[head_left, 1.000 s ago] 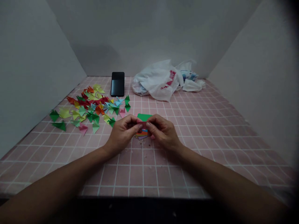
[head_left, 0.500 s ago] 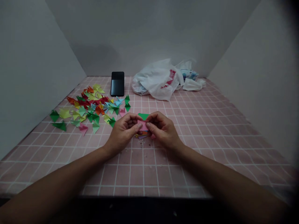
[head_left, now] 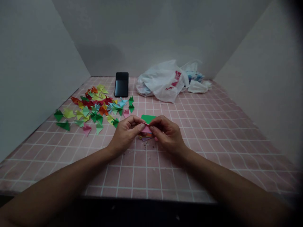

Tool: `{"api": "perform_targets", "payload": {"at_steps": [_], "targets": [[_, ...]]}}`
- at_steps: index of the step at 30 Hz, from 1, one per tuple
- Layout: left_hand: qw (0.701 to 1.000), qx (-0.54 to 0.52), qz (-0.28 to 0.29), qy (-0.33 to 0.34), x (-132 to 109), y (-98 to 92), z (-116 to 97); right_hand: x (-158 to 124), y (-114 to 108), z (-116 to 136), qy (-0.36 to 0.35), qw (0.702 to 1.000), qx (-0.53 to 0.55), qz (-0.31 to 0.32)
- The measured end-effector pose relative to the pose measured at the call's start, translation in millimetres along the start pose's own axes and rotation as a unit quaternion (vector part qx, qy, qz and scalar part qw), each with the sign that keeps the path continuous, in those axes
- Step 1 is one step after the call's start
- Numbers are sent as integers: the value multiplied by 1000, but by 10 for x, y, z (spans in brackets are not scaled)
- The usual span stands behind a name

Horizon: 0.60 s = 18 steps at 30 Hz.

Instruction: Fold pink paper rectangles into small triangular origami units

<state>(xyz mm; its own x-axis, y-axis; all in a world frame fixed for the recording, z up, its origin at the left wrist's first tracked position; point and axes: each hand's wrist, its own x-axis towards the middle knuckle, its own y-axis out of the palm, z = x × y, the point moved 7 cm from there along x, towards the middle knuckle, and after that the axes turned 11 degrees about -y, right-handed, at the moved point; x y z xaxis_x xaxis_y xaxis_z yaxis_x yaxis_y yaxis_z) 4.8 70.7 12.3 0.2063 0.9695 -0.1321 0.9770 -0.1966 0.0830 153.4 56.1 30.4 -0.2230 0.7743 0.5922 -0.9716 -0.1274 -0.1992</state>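
Between my two hands is a small piece of pink paper with a fold along its upper edge. My left hand pinches its left side between thumb and fingers. On the other side, my right hand is closed on the right side of the same paper. Just behind the fingertips a green sheet of paper shows. Under the hands lie more coloured papers, orange and purple among them, mostly hidden by the fingers.
Many folded paper pieces in several colours are spread at the left. A black phone leans upright at the back. White plastic bags lie right of it. Tiny scraps dot the pink checked tablecloth; grey walls enclose three sides.
The pink paper's upper edge now shows a narrow fold between the fingertips. More of the green sheet behind is visible. The whole view has shifted slightly.
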Motion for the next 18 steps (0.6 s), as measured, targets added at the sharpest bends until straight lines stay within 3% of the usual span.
{"api": "perform_targets", "payload": {"at_steps": [10,18], "targets": [[998,-40,19,-44,5,30,34,31,15,228,-158,977,-130,51],[998,-46,35,-31,7,40,43,16,43,261,-205,952,-205,96]]}}
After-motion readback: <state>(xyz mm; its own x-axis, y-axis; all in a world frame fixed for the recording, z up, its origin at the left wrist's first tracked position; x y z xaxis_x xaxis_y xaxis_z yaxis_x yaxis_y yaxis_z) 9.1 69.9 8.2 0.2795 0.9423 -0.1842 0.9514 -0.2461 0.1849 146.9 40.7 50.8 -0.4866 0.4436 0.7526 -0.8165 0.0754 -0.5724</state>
